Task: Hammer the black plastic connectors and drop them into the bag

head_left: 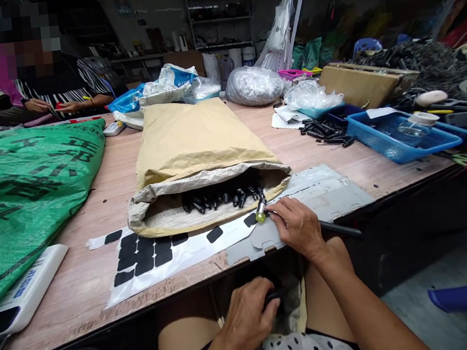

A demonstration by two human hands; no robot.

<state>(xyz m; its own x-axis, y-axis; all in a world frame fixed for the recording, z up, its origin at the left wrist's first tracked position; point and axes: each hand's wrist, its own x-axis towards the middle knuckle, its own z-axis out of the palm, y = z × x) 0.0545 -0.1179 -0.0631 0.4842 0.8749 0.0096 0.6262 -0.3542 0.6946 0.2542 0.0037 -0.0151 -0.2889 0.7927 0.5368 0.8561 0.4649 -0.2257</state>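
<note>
I have the right hand (297,224) closed round the dark handle of a small hammer (261,210), the grip end poking out behind the little-finger side. Its silver head, tipped yellow-green, sits just ahead of the fingertips, by the near right corner of the mouth of the tan sack (199,131); from my camera I cannot tell whether it rests on anything. The left hand (250,315) is lower and nearer me, half curled above the lap, with a short dark piece (273,295) between thumb and fingers — how tightly, I cannot tell. Below and just right of it shows the pale edge of a bag opening (301,301).

Beyond both hands, small black parts (236,200) lie inside the sack's mouth. A grey plate (335,186) stretches under and past the right hand; ahead and left of the left hand lies a white sheet (195,248) bearing black patches.

I judge the step in hand to be handling a single part with the left, the hammer held ready and no blow being struck. The next move, as I see it, calls for a firm pinch on that piece — and a hammer head kept clear of the sack's lip.
</note>
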